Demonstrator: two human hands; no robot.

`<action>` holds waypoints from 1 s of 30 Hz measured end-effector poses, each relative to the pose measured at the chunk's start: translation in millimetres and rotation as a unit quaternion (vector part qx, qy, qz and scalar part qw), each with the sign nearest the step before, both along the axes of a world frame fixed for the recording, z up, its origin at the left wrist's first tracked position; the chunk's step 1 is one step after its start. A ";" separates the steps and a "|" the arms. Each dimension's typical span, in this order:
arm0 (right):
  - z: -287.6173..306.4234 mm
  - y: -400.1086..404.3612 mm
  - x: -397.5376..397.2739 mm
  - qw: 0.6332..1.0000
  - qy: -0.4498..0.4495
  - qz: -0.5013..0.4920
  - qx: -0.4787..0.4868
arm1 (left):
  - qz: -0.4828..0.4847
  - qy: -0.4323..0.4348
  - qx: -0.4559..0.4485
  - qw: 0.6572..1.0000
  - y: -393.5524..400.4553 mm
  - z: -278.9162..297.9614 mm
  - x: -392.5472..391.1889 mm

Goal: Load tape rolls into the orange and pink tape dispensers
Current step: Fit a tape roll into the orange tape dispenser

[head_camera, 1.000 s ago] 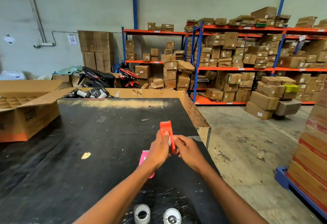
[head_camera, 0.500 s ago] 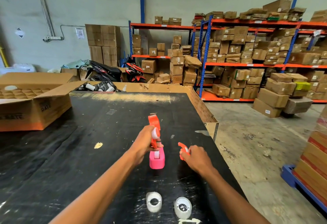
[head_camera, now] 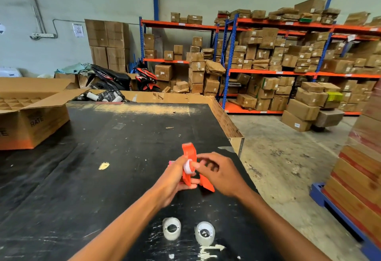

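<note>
Orange dispenser (head_camera: 188, 163) – white roll (head_camera: 189, 167) inside.

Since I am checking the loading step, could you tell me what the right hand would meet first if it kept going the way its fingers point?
Most likely the orange dispenser held upright in the left hand; the right hand points left at its white hub, almost touching.

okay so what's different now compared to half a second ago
The right hand has come back from the table to the orange dispenser, its fingers at the white hub. The left hand keeps holding the dispenser and now hides most of the pink dispenser. The two tape rolls lie untouched near the table's front edge.
</note>
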State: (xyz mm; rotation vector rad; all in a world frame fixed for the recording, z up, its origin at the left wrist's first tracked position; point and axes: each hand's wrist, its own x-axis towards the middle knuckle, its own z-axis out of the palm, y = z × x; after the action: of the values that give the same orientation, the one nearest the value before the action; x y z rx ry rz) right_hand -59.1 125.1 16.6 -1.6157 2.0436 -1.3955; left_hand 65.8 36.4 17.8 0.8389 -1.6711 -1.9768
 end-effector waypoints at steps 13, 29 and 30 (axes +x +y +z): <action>-10.3 86.8 -18.2 0.995 -0.086 -0.053 -0.012 | -0.095 0.022 0.046 0.994 47.7 -14.6 -35.2; -42.5 61.4 19.1 0.913 0.208 0.049 0.346 | -0.003 0.030 0.001 1.000 7.7 -28.7 26.6; -46.4 56.2 25.4 0.913 0.208 0.061 0.345 | 0.000 0.030 0.002 1.000 6.3 -30.0 31.4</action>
State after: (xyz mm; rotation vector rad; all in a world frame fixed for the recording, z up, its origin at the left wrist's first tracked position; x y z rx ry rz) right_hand -33.8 181.3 -29.8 -1.7306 2.2225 -0.2076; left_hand 97.2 42.7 -12.2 0.7735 -1.6333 -1.9859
